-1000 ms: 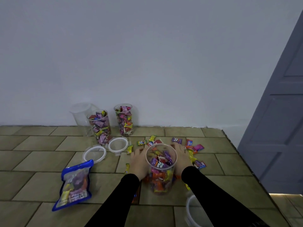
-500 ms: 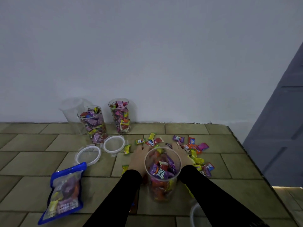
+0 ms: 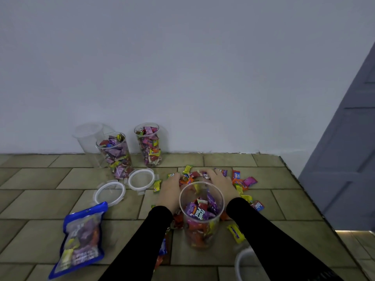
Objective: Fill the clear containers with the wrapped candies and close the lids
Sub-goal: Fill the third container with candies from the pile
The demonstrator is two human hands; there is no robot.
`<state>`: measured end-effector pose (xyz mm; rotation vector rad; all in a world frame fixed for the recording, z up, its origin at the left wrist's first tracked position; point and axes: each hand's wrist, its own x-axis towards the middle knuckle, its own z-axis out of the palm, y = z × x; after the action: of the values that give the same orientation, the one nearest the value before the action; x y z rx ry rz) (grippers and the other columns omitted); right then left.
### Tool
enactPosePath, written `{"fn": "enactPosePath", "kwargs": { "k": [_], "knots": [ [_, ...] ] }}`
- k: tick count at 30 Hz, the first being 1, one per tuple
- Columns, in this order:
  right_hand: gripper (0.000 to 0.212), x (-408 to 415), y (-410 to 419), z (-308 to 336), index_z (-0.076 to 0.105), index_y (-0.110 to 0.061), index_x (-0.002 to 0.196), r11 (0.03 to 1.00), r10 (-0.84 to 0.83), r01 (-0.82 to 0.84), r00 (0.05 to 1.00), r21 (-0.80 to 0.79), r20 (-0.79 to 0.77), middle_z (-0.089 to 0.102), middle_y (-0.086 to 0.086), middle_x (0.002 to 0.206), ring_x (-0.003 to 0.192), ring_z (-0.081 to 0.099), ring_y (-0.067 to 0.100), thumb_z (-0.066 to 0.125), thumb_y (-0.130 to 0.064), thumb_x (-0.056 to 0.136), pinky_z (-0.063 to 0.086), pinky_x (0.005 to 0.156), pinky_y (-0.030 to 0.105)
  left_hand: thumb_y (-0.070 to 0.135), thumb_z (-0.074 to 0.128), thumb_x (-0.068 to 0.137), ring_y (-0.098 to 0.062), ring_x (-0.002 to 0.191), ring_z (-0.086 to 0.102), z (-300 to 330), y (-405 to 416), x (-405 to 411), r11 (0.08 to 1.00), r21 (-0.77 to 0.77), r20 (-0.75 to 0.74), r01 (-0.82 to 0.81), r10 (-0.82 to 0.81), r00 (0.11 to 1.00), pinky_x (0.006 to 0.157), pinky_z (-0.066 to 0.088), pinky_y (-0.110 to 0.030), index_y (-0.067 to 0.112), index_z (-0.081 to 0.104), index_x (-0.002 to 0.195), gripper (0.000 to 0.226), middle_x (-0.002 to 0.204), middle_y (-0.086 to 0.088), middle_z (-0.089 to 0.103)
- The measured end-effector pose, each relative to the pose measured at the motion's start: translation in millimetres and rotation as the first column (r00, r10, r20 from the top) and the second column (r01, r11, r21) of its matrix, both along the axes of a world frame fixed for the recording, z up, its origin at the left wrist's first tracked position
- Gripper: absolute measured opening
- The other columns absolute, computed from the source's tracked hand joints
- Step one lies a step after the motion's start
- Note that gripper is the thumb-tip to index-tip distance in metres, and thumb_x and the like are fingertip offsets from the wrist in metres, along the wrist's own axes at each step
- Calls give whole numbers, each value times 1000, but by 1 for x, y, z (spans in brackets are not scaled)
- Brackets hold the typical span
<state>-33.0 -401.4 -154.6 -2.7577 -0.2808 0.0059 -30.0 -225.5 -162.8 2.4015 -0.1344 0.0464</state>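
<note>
Both hands reaching past the near jar (image 3: 202,214), left hand (image 3: 169,190) and right hand (image 3: 220,184) lying on loose candies (image 3: 239,184) just behind it; fingers hidden, so grip impossible to tell. Risk, judged: sleeves brushing the jar, tipping it and spilling its load; candies sliding off the floor's right edge. Two fuller jars (image 3: 149,145) behind it by the wall, two lids (image 3: 141,179) between, all unlidded. Tiled floor (image 3: 40,199), pale wall (image 3: 182,67), grey door (image 3: 349,149) right of the jar.

Clear glossy plastic container (image 3: 202,224); shiny foil-like candy wrappers (image 3: 241,182); glossy blue plastic pouch (image 3: 81,240); matt stone-look floor tiles (image 3: 40,199).
</note>
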Motion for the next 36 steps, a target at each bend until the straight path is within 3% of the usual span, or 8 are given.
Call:
{"fn": "enactPosePath", "kwargs": {
  "k": [5, 8, 15, 18, 22, 28, 34, 36],
  "knots": [
    [29, -8, 2, 19, 46, -31, 129, 937, -86, 59, 994, 345, 65, 52, 3, 125, 112, 55, 23, 44, -31, 100, 39, 100, 41, 30, 65, 89, -18, 100, 58, 10, 1, -8, 995, -99, 50, -6, 11, 999, 86, 50, -42, 31, 58, 109, 22, 103, 6, 67],
    [28, -14, 3, 30, 47, -29, 127, 893, -94, 28, 988, 450, 125, 53, 4, 122, 104, 60, 21, 42, -26, 100, 46, 95, 42, 24, 61, 93, -20, 94, 61, 24, 0, -13, 986, -164, 74, -5, 17, 997, 82, 51, -42, 21, 58, 101, 9, 98, 1, 67],
    [25, -30, 10, 66, 48, -20, 125, 718, -187, -21, 957, 695, 222, 55, 0, 110, 95, 61, 5, 43, -18, 101, 44, 80, 13, 22, 50, 101, -20, 107, 55, 67, -1, -39, 925, -376, 109, -59, 108, 988, 84, 40, -26, 9, 49, 131, 33, 120, -7, 59],
    [24, -38, 14, 82, 48, -16, 125, 590, -251, -41, 940, 806, 231, 55, -2, 97, 83, 57, -8, 42, -15, 101, 42, 73, 7, 26, 48, 101, -21, 108, 53, 84, 0, -50, 852, -517, 98, -83, 155, 983, 90, 42, -31, 12, 44, 136, 37, 120, -4, 57],
    [21, -45, 23, 100, 46, -28, 121, 457, -349, -36, 912, 889, 217, 53, -8, 91, 79, 56, -4, 41, -22, 102, 45, 69, 16, 30, 48, 101, -18, 96, 55, 99, -1, -59, 743, -665, 83, -82, 182, 980, 93, 49, -41, 21, 44, 127, 28, 101, 6, 56],
    [21, -59, 35, 125, 48, -26, 122, 231, -434, -64, 886, 971, 162, 55, -9, 92, 82, 55, -3, 42, -24, 102, 46, 76, 16, 34, 51, 99, -19, 90, 58, 114, -7, -69, 615, -785, 74, -66, 199, 977, 93, 51, -45, 20, 50, 127, 32, 103, 0, 61],
    [18, -71, 38, 126, 46, -33, 119, 88, -478, -50, 874, 995, 86, 54, -5, 90, 71, 50, 10, 40, -28, 102, 46, 60, 33, 28, 49, 100, -11, 86, 55, 112, -14, -88, 572, -820, 108, -26, 198, 974, 79, 45, -24, 24, 48, 117, 18, 96, 7, 58],
    [19, -72, 40, 122, 46, -33, 119, 40, -501, -32, 864, 999, 48, 54, -5, 91, 72, 50, 11, 40, -30, 102, 46, 64, 34, 28, 49, 100, -8, 90, 56, 109, -18, -95, 579, -815, 125, -16, 202, 971, 80, 44, -22, 29, 45, 115, 15, 97, 13, 57]
  ]
}}
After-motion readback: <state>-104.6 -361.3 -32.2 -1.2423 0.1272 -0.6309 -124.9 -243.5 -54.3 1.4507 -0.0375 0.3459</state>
